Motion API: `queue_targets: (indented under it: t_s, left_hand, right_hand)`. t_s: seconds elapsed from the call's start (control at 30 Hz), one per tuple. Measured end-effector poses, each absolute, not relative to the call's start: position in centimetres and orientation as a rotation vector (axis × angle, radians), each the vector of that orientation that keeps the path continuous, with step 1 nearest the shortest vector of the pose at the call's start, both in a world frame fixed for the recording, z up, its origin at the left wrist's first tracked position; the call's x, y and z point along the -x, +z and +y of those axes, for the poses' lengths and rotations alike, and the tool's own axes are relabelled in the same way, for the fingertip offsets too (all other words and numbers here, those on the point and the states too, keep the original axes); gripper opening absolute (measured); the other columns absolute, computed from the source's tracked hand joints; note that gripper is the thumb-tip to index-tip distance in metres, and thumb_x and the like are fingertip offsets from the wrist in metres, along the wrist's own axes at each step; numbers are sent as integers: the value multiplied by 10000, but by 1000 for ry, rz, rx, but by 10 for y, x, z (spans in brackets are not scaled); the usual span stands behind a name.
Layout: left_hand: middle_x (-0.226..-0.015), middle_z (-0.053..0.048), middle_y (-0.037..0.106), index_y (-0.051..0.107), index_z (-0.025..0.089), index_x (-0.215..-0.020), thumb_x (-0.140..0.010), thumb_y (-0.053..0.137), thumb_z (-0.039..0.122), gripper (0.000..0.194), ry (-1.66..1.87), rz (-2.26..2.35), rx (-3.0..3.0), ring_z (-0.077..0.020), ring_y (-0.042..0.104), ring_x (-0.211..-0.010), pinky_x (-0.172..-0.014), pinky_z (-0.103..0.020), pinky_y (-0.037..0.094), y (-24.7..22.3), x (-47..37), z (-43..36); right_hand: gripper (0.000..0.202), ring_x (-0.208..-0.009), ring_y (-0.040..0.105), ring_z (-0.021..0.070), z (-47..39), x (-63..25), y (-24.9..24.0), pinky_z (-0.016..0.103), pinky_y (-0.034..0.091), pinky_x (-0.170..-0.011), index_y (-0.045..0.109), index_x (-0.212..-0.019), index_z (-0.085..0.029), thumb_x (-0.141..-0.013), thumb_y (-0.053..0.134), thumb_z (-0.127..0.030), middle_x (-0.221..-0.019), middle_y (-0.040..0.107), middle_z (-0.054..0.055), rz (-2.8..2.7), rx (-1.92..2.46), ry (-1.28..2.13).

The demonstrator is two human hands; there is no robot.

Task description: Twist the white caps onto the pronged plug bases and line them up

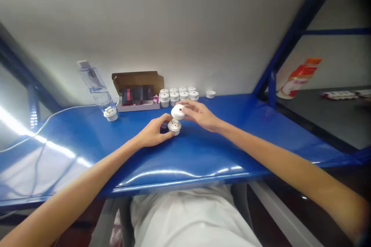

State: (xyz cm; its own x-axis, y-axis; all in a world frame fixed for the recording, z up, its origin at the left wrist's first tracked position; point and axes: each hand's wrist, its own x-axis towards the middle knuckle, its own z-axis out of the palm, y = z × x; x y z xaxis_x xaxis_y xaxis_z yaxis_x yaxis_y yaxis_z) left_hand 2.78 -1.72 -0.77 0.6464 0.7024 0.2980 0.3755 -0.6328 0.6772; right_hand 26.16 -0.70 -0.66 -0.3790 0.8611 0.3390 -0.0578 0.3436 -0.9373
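Observation:
My left hand is closed around the side of a small round white tub that stands upright on the blue table. Small dark spots show in the tub's top, too small to make out. Just above it, my right hand grips a white domed lid with a dark dot on it, between thumb and fingers. The lid is tilted, and its lower edge is close over the tub; I cannot tell whether they touch.
Behind my hands stand several closed white tubs in rows, with a small white cup to their right. An open cardboard box holds blurred items. Left of it are a clear water bottle, another white tub and a white cable.

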Motion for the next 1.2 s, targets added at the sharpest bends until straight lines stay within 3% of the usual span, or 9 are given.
queue_targets:
  t_s: [0.13,0.43,0.67,0.93,1.1,1.2]
  left_hand:
    - [-1157,-75,711,612,208,-1200,-811,754,437,474,794,884,-2225,-242,681,-1020,-942,-393,536,-14,-26,-14]
    - [-1175,-107,727,676,185,-1182,-795,782,470,492,831,852,-2056,-265,682,-1070,-984,-415,512,-17,-28,-10]
    - [-1110,-103,735,702,147,-1122,-815,768,503,474,917,838,-1626,-239,686,-1001,-906,-383,551,-6,-27,-11]
    - [-927,-93,729,729,111,-1010,-858,723,531,447,871,806,-1360,-163,673,-767,-768,-318,569,-7,-28,-12]
    - [-1020,-70,730,705,153,-1013,-754,843,447,415,950,794,-1427,-203,696,-918,-885,-386,574,0,-27,-17]
    - [-1018,-78,728,690,152,-1000,-745,849,436,414,968,802,-1444,-215,699,-926,-896,-404,565,5,-26,-20]
  right_hand:
    - [324,-1139,662,235,-9,-256,-11,411,505,-1059,715,-1145,-210,-909,668,-428,-1188,731,55,-1789,766,1122]
    - [325,-1177,667,242,-12,-260,-11,388,505,-1047,744,-1181,-235,-946,603,-411,-1257,730,48,-1893,850,866]
    - [472,-976,729,225,-13,-262,-13,401,587,-931,644,-1148,-210,-743,831,-364,-1053,742,49,-1818,844,1058]
    - [413,-1154,665,269,-27,-262,-4,449,494,-1092,661,-1132,-268,-743,798,-268,-1222,703,46,-2033,737,666]
    - [383,-900,744,250,-31,-252,-8,425,608,-880,655,-1060,-241,-759,809,-423,-972,756,33,-1800,897,908]
    - [420,-903,745,247,-35,-248,-6,408,612,-874,661,-1051,-253,-728,845,-447,-962,760,24,-1755,900,905]
